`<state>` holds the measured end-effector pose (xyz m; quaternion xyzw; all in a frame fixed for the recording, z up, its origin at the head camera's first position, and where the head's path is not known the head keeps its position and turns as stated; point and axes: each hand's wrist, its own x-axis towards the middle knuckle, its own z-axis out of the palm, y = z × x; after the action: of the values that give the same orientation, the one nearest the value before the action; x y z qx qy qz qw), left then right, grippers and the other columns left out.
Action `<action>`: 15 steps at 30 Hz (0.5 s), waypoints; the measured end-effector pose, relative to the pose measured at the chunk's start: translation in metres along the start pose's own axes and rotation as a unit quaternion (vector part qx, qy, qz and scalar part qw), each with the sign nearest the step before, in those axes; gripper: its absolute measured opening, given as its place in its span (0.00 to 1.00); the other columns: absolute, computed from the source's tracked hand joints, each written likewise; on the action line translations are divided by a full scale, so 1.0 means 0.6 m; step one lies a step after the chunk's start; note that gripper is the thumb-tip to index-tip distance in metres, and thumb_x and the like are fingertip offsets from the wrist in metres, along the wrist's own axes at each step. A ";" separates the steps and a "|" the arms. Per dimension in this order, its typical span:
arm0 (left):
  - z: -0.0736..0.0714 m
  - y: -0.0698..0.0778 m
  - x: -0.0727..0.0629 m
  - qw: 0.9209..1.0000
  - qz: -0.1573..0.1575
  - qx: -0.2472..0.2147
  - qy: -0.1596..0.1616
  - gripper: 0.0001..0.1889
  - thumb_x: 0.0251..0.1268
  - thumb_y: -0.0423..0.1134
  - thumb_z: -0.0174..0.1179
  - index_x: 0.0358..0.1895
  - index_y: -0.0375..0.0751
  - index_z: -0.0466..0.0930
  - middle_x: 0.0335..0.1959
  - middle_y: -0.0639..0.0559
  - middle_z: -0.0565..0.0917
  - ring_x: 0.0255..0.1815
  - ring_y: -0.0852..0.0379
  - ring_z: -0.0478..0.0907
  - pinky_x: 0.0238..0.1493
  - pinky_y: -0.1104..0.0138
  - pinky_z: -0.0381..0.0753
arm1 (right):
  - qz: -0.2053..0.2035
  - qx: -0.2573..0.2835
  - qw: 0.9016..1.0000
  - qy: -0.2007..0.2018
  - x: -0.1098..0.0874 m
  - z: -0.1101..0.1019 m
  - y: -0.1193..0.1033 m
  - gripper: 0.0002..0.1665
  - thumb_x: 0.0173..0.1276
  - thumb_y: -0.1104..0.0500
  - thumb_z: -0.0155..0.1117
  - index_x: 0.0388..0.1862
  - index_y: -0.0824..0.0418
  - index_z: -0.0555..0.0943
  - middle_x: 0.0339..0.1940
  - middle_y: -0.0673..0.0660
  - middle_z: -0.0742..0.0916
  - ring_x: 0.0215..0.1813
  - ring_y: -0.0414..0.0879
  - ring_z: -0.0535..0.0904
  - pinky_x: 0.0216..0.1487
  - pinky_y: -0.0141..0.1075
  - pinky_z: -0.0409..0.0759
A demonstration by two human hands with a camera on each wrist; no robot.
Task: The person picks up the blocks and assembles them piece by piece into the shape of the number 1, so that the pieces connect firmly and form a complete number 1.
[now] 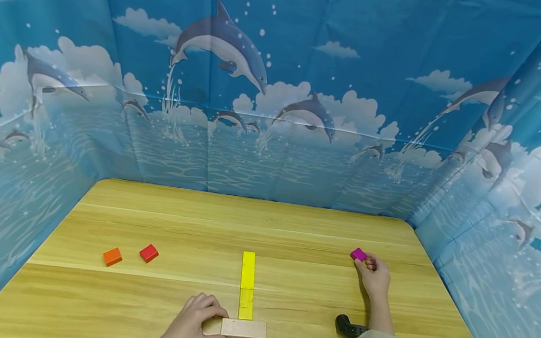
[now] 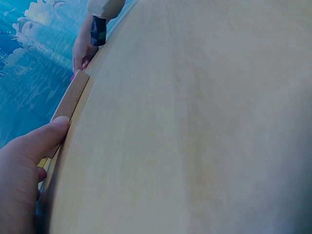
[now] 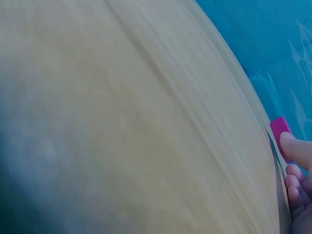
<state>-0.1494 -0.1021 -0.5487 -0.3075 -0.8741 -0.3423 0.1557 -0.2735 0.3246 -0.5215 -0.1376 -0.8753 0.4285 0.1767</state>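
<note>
At the near middle of the table, my left hand grips the left end of a plain wooden block, thumb and fingers on opposite sides. The left wrist view shows the thumb pressed on that block. Touching or nearly touching its far side is a strip of yellow blocks, laid end to end and pointing away from me. Over on the right, my right hand pinches a small magenta block between thumb and fingers. In the right wrist view the thumb lies on the magenta block.
An orange block and a red block lie on the left part of the wooden table. A black camera mount sits at my right wrist. Blue dolphin-printed curtains surround the table's back and sides.
</note>
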 end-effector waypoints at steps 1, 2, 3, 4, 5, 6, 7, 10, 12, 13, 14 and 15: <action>0.000 0.000 0.000 1.000 0.000 0.001 0.000 0.16 0.45 0.61 0.64 0.36 0.62 0.78 0.32 0.73 0.69 0.35 0.71 0.62 0.40 0.67 0.61 | -0.001 0.000 1.000 -0.002 0.000 -0.001 0.000 0.23 0.63 0.62 0.60 0.53 0.75 0.71 0.39 0.66 0.75 0.38 0.49 0.66 0.40 0.34 0.63; 0.000 0.000 0.000 1.000 0.001 0.001 0.000 0.16 0.45 0.61 0.64 0.36 0.62 0.78 0.32 0.73 0.69 0.35 0.71 0.62 0.40 0.67 0.61 | -0.002 0.000 1.000 -0.003 0.000 -0.001 0.000 0.23 0.64 0.61 0.60 0.54 0.75 0.71 0.39 0.66 0.75 0.38 0.49 0.66 0.40 0.33 0.63; 0.000 0.000 0.000 1.000 0.001 0.001 0.001 0.16 0.45 0.61 0.64 0.36 0.62 0.78 0.32 0.73 0.69 0.35 0.71 0.62 0.40 0.67 0.61 | -0.002 0.002 1.000 -0.004 0.000 -0.002 -0.001 0.24 0.64 0.61 0.60 0.54 0.75 0.71 0.39 0.66 0.75 0.38 0.49 0.67 0.39 0.31 0.63; 0.000 0.000 0.000 1.000 0.002 0.001 0.001 0.16 0.45 0.61 0.65 0.36 0.62 0.78 0.32 0.73 0.69 0.35 0.71 0.62 0.40 0.67 0.61 | -0.002 0.003 1.000 -0.006 0.000 -0.002 -0.002 0.24 0.64 0.61 0.60 0.55 0.74 0.70 0.40 0.66 0.76 0.38 0.48 0.67 0.39 0.29 0.63; 0.000 0.000 0.000 1.000 0.002 0.002 0.001 0.16 0.45 0.61 0.65 0.36 0.61 0.78 0.32 0.73 0.69 0.35 0.71 0.62 0.40 0.67 0.61 | -0.005 0.004 1.000 -0.006 -0.001 -0.002 -0.004 0.24 0.64 0.61 0.60 0.55 0.74 0.70 0.39 0.66 0.76 0.38 0.48 0.68 0.37 0.26 0.63; 0.000 0.000 0.000 1.000 0.002 0.001 0.001 0.16 0.45 0.61 0.65 0.36 0.61 0.78 0.32 0.73 0.69 0.35 0.71 0.62 0.40 0.67 0.61 | -0.008 0.004 1.000 -0.007 -0.001 -0.002 -0.006 0.24 0.64 0.62 0.60 0.55 0.74 0.71 0.39 0.66 0.77 0.37 0.47 0.68 0.36 0.24 0.63; -0.001 0.000 0.000 1.000 0.002 0.001 0.001 0.16 0.45 0.61 0.65 0.36 0.61 0.78 0.32 0.73 0.69 0.35 0.70 0.62 0.40 0.67 0.61 | -0.010 0.004 1.000 -0.008 -0.001 -0.001 -0.007 0.24 0.64 0.61 0.60 0.55 0.73 0.71 0.39 0.65 0.77 0.37 0.45 0.69 0.35 0.22 0.63; -0.001 0.001 0.000 1.000 0.000 -0.001 -0.001 0.16 0.45 0.61 0.65 0.36 0.61 0.78 0.32 0.72 0.70 0.36 0.70 0.62 0.40 0.68 0.61 | -0.027 0.009 1.000 -0.011 -0.002 0.003 -0.016 0.23 0.64 0.62 0.60 0.55 0.73 0.71 0.39 0.66 0.78 0.36 0.43 0.70 0.33 0.19 0.64; -0.002 0.001 0.000 1.000 -0.002 -0.002 -0.002 0.16 0.45 0.60 0.65 0.36 0.61 0.78 0.33 0.72 0.70 0.36 0.70 0.62 0.40 0.68 0.61 | -0.038 0.014 0.999 -0.012 -0.003 0.006 -0.022 0.22 0.63 0.63 0.60 0.54 0.73 0.72 0.38 0.66 0.78 0.35 0.41 0.70 0.33 0.19 0.64; -0.002 0.001 0.000 1.000 -0.002 -0.002 -0.003 0.16 0.45 0.60 0.65 0.36 0.61 0.78 0.33 0.72 0.70 0.36 0.70 0.62 0.40 0.68 0.61 | -0.044 0.019 0.999 -0.013 -0.003 0.008 -0.025 0.22 0.63 0.63 0.60 0.54 0.73 0.72 0.38 0.66 0.78 0.34 0.40 0.69 0.33 0.20 0.65; -0.002 0.001 0.000 1.000 -0.003 -0.002 -0.003 0.16 0.45 0.60 0.65 0.36 0.62 0.78 0.33 0.72 0.70 0.36 0.70 0.62 0.40 0.68 0.61 | -0.047 0.024 0.998 -0.015 -0.003 0.010 -0.027 0.22 0.63 0.64 0.60 0.54 0.73 0.72 0.38 0.66 0.78 0.34 0.39 0.69 0.33 0.20 0.65; -0.002 0.001 0.000 1.000 -0.002 -0.002 -0.003 0.16 0.45 0.60 0.65 0.36 0.62 0.78 0.33 0.72 0.70 0.36 0.70 0.62 0.40 0.68 0.61 | -0.050 0.029 0.998 -0.018 -0.003 0.012 -0.030 0.22 0.63 0.64 0.60 0.54 0.73 0.72 0.38 0.66 0.78 0.34 0.38 0.69 0.33 0.20 0.65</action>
<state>-0.1490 -0.1027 -0.5479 -0.3069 -0.8744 -0.3439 0.1514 -0.2765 0.3080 -0.5117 -0.0810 -0.8713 0.4470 0.1855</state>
